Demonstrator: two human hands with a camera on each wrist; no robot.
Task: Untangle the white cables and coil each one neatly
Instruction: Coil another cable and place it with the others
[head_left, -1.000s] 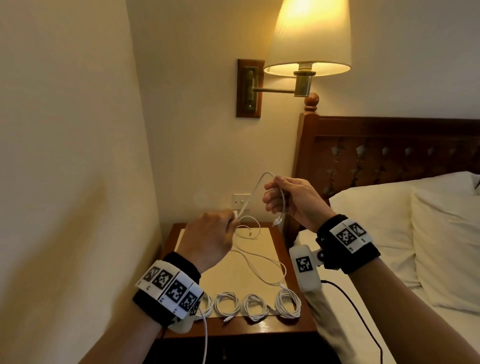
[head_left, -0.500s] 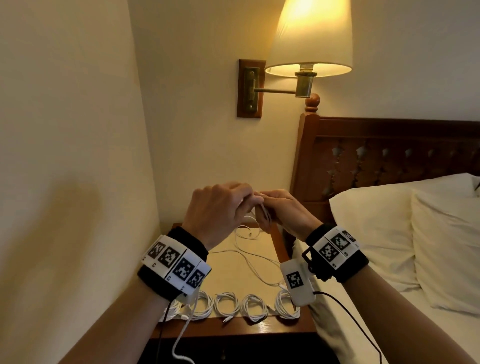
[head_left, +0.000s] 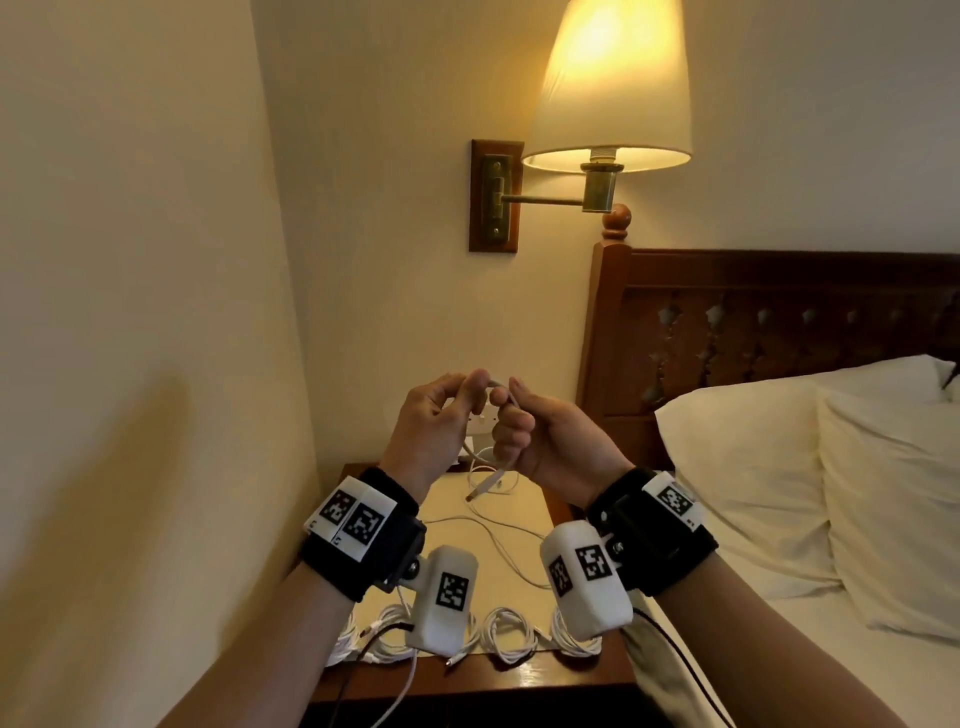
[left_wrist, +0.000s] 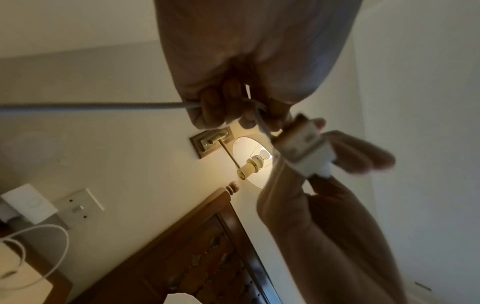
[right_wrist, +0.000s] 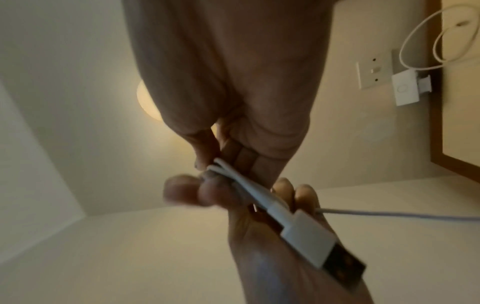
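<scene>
Warm lamplight from the wall lamp (head_left: 608, 88) falls on a wooden nightstand (head_left: 467, 680) wedged between the wall and the bed's headboard (head_left: 779, 322), and that is where I have the cables laid out. Along the front edge sit the coiled cables (head_left: 506, 629) in a row — finished ones, by the look of them, parked near me so the back of the top stays free for the loose length.

I have both hands raised above the nightstand, close together. My right hand (head_left: 540, 436) is curled round the white cable (head_left: 501, 387), with small loops gathered between thumb and fingers; the right wrist view shows two strands folded tight there and the USB plug (right_wrist: 319, 246) lying along the palm side, sticking out below the fist. My left hand (head_left: 431, 421) pinches the same cable just beside the right hand's thumb, so it can feed the next turn onto the bundle while the right keeps the bundle from springing open.

From the hands the rest of the cable drops to the tabletop and trails loosely across it. A charger (right_wrist: 405, 90) is plugged into the wall socket (right_wrist: 374, 71) behind — whether this cable runs to it I cannot tell.

I judge the coiling of this cable barely begun.
</scene>
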